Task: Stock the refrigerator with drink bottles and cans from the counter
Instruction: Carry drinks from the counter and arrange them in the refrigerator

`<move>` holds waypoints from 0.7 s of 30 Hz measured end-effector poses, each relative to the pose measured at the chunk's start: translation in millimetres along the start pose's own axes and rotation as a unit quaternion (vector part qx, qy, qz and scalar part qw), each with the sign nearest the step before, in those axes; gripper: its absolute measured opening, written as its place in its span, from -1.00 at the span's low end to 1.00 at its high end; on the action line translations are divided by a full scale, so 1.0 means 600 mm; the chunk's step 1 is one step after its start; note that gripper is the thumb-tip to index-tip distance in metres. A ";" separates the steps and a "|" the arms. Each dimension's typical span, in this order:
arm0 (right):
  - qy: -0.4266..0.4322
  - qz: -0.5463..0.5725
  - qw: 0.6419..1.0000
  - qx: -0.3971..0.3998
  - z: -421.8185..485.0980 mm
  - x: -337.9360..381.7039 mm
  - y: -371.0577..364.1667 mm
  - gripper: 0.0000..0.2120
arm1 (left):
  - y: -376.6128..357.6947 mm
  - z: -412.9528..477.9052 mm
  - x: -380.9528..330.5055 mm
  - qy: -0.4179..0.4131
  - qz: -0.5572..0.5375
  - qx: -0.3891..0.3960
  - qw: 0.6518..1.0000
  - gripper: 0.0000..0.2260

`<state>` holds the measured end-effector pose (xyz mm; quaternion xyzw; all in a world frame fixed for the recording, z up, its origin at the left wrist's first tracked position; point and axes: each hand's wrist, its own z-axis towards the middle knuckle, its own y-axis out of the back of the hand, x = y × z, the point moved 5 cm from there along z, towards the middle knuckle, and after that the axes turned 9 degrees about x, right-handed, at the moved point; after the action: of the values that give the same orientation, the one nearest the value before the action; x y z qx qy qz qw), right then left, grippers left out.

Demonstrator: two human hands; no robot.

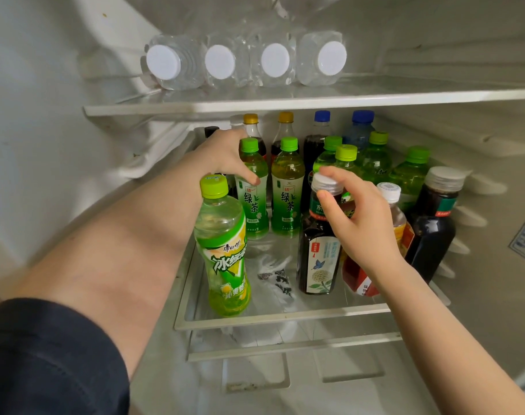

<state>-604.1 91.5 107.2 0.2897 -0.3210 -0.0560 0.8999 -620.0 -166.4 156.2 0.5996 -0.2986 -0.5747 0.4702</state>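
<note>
Inside the open refrigerator (494, 139), we reached both bare arms onto the middle shelf (285, 318), which was crowded with upright drink bottles. Our left hand (222, 158) clasped a green tea bottle (255, 205) high on its shoulder in the second row, with the thumb laid across the front and the fingers hidden behind it. Our right hand (363, 220) pinched the white cap (324, 182) of a dark tea bottle (318, 259) between thumb and forefinger; that bottle stood upright near the shelf's front edge. An iced green tea bottle (225, 250) stood untouched at the front left, just beside our left forearm. On the upper shelf (285, 103), four water bottles (219, 64) lay on their sides, white caps facing out. A dark sleeve (45, 354) covered our left upper arm.
</note>
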 end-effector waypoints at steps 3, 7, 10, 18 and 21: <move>-0.002 0.001 1.000 0.000 -0.001 0.000 0.000 -0.65 | 0.005 0.005 0.000 0.028 -0.047 0.020 0.998 -0.43; 0.002 0.002 1.000 0.000 -0.001 0.001 0.000 -0.66 | 0.023 0.009 0.000 0.084 -0.090 0.046 0.991 -0.41; -0.001 0.002 1.000 0.003 0.000 0.001 0.001 -0.66 | 0.033 0.016 -0.018 0.091 -0.074 0.086 0.989 -0.45; -0.016 -0.008 1.000 0.010 -0.014 0.000 0.004 -0.51 | 0.014 0.032 -0.140 0.036 0.094 0.109 0.989 -0.26; -0.008 0.005 0.999 -0.037 -0.046 0.006 0.006 -0.51 | 0.000 0.032 -0.166 -0.016 0.150 0.109 0.983 -0.16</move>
<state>-584.9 106.7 93.6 0.2545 -0.3271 -0.0654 0.9077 -654.9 -81.1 199.1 0.5864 -0.4537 -0.4715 0.4775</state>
